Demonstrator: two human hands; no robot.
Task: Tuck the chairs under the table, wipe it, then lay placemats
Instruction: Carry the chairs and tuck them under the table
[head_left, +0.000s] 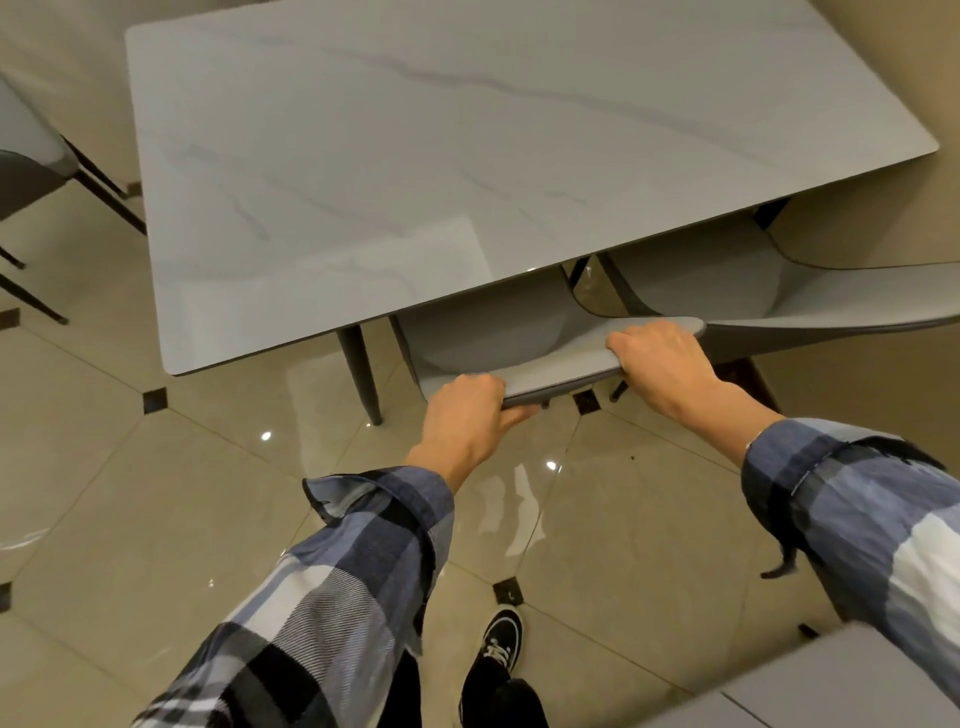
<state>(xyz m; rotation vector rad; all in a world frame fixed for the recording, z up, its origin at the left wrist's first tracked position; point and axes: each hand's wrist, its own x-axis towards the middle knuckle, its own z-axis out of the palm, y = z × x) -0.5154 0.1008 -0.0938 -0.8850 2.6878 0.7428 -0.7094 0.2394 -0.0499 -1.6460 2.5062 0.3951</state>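
Both hands, left (467, 415) and right (662, 361), clamp the chair backrest (561, 366); shoved askew, it could strike the neighbouring chair (831, 312) or the surface (415, 156) leg.

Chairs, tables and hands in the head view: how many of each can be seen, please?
Chairs: 3, namely the held chair, the chair beside it and the chair at far left.
Tables: 1, the marble-look table.
Hands: 2, the left hand and the right hand.
Total: 6
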